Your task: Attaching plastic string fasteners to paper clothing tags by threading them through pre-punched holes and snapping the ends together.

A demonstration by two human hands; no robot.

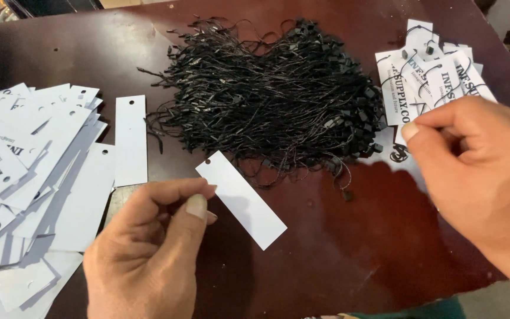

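Head view of a dark red-brown table (pixel 337 248) during the stringing of paper hang tags. The left hand (pixel 149 248) is pinching a blank white tag (pixel 242 199) by its left edge between thumb and forefinger; the tag is lying flat on the table, tilted, with its punched hole at the upper end and nothing threaded through it yet. The right hand (pixel 479 171) is hovering at the right edge of the table with fingers curled inward, thumb tip close to the forefinger — whether it is gripping a string cannot be told.

A large tangle of black loop strings (pixel 273 94) is lying just above the held tag, between the two hands. To the left, a broad spread of unstrung tags (pixel 48 171) is waiting, one single tag (pixel 131 140) lying apart beside it. At upper right, a smaller pile of finished tags (pixel 429 77) — each carrying a black string — is building up.

Judged from the piles, the work is at an early stage: few tags done, many left.
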